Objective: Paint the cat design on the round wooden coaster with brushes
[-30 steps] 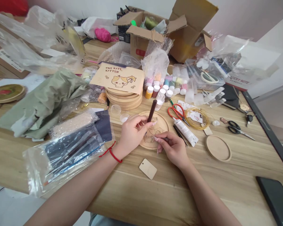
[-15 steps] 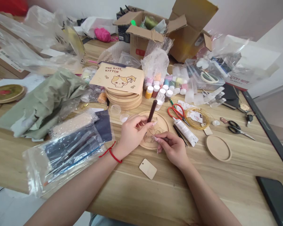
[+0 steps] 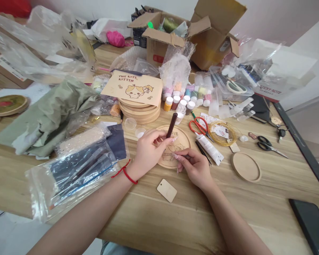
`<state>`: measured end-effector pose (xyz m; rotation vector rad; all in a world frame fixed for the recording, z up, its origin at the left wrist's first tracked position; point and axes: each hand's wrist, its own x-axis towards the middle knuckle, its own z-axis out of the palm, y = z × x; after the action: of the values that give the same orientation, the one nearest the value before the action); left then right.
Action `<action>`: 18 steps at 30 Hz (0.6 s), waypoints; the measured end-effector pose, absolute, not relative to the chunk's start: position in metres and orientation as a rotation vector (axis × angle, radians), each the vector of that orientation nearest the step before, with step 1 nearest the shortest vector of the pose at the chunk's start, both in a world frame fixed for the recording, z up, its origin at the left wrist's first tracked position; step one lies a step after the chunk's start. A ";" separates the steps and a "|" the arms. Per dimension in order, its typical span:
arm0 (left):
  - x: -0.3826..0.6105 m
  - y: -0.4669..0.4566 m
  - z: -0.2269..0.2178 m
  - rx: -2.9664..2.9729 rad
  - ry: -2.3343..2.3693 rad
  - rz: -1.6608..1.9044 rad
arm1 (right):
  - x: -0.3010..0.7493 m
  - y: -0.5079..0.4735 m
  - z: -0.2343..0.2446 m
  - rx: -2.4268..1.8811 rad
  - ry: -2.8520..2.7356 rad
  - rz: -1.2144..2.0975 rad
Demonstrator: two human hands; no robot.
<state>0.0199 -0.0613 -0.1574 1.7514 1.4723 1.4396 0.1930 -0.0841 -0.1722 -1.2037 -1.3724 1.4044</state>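
Note:
My left hand (image 3: 151,146) is closed around a dark brown stick (image 3: 172,125), which stands nearly upright with its lower end hidden behind the fingers. Both hands are over a round wooden tray (image 3: 186,139) with a thin line drawing inside its rim. In a pinch, my right hand (image 3: 196,169) holds a slim dark tool whose tip points left over the drawing; its exact kind is hard to make out. A small wooden tag (image 3: 166,190) with a hole lies on the table just below the tray.
Right of the tray lie a white tube (image 3: 210,148), red-handled scissors (image 3: 199,125), a gold wire coil (image 3: 222,133) and another round tray (image 3: 246,167). Paint bottles (image 3: 168,104) and stacked wooden discs (image 3: 140,113) stand behind. A plastic bag of brushes (image 3: 77,177) lies left, a phone (image 3: 309,223) right.
The tool tip in my right hand has shifted very slightly over the drawing. Both hands stay nearly in place, with their grips unchanged.

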 end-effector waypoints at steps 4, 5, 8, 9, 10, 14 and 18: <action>0.020 -0.061 -0.157 1.748 1.459 1.434 | 0.193 -0.084 -0.172 -1.213 -1.369 1.404; 0.020 -0.061 -0.157 1.750 1.458 1.435 | 0.193 -0.084 -0.172 -1.214 -1.367 1.403; 0.020 -0.061 -0.158 1.753 1.469 1.436 | 0.193 -0.084 -0.172 -1.202 -1.363 1.405; 0.020 -0.061 -0.158 1.751 1.471 1.436 | 0.193 -0.084 -0.172 -1.199 -1.365 1.407; 0.020 -0.061 -0.158 1.749 1.470 1.435 | 0.193 -0.084 -0.172 -1.198 -1.367 1.410; 0.020 -0.061 -0.157 1.740 1.452 1.432 | 0.193 -0.084 -0.171 -1.196 -1.379 1.406; 0.020 -0.061 -0.157 1.745 1.454 1.434 | 0.192 -0.085 -0.172 -1.181 -1.366 1.394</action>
<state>0.0200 -0.0613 -0.1573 1.7451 1.4535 1.4342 0.1917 -0.0847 -0.1715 -1.1807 -1.3658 1.3937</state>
